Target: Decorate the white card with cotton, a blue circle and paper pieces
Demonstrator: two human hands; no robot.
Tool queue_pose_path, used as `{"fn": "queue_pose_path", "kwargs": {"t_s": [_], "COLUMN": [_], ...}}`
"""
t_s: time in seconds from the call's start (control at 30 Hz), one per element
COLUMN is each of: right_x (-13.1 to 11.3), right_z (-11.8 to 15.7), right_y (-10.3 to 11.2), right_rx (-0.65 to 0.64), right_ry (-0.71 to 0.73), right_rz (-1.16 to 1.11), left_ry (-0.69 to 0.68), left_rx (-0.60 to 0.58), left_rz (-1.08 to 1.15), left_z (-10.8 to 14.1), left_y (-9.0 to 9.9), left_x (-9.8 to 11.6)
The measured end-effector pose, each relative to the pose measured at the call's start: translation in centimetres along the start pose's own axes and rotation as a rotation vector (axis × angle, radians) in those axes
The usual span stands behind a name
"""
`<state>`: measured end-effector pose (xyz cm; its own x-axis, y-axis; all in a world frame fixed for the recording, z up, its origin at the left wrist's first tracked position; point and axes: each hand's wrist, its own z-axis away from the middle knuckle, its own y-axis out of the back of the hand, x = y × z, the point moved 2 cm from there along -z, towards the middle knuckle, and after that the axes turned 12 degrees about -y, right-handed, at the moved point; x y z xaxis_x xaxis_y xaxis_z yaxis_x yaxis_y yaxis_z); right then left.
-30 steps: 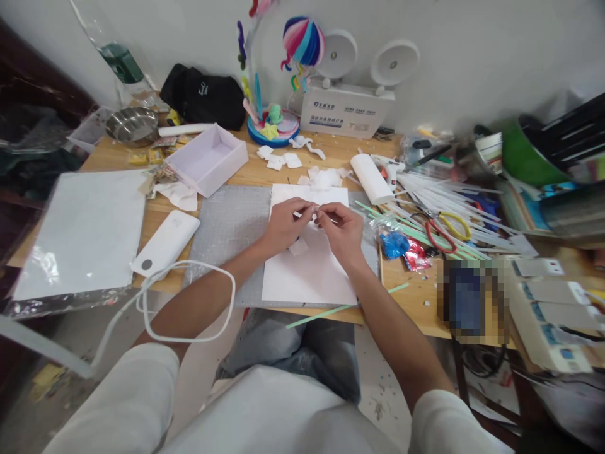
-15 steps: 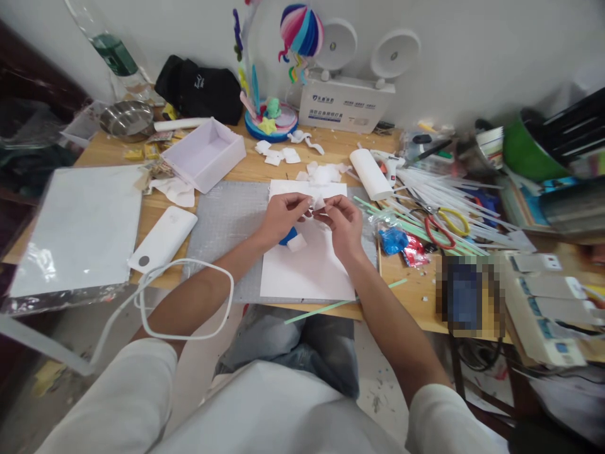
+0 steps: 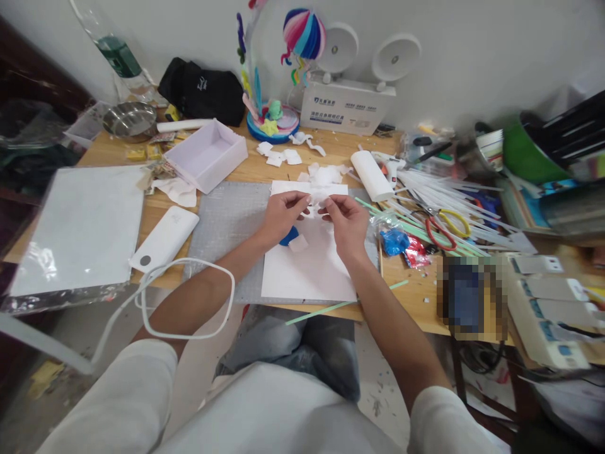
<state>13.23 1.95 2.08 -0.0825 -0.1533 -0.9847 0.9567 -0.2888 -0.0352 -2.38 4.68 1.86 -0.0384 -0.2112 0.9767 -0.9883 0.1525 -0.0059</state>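
Observation:
Over a white paper sheet (image 3: 309, 271) on a grey cutting mat (image 3: 227, 252), my left hand (image 3: 286, 213) and my right hand (image 3: 345, 217) face each other. Each pinches a small white piece, thin like tissue, that stretches between the fingertips; its exact shape is blurred. Below the hands lie a blue round object (image 3: 288, 236) and a small white square (image 3: 298, 243). Just beyond the fingers sits a pile of white squares (image 3: 326, 173).
A lilac box (image 3: 207, 154) and a white power bank (image 3: 164, 239) are on the left. To the right lie a white roll (image 3: 372, 175), red and yellow scissors (image 3: 439, 230), glue sticks and green strips. A colourful balloon ornament (image 3: 304, 34) stands at the back.
My right hand has moved slightly right, widening the gap between the fingertips. The white piece between them looks flatter and more spread out.

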Motion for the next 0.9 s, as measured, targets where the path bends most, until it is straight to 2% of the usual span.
{"fn": "queue_pose_path", "kwargs": {"t_s": [0.17, 0.33, 0.43, 0.57, 0.67, 0.8, 0.9], "right_x": [-1.1, -3.8, -4.3, -3.7, -3.1, -3.3, -4.0], "right_z": [-1.3, -5.1, -8.3, -11.7, -13.2, -12.5, -8.9], "right_y": [1.0, 1.4, 0.9, 0.2, 0.3, 1.5, 2.1], "right_rx": [-0.016, -0.022, -0.007, 0.093, 0.144, 0.246, 0.263], "right_ry": [-0.099, -0.066, -0.106, 0.006, 0.057, 0.182, 0.324], "right_rz": [-0.015, 0.188, 0.393, 0.709, 0.857, 0.871, 0.729], "left_ry": [0.002, -0.011, -0.006, 0.018, 0.020, -0.016, -0.068], "left_rx": [0.116, 0.229, 0.220, 0.199, 0.184, 0.168, 0.161], "left_rz": [-0.055, -0.008, 0.040, 0.048, 0.025, -0.007, -0.071], "left_z": [-0.9, -1.4, -1.2, -1.0, -0.9, -1.0, -1.0], "left_y": [1.0, 1.7, 1.5, 1.1, 0.9, 0.9, 1.0], "left_x": [-0.5, -0.4, -0.2, 0.2, 0.3, 0.0, -0.5]}}
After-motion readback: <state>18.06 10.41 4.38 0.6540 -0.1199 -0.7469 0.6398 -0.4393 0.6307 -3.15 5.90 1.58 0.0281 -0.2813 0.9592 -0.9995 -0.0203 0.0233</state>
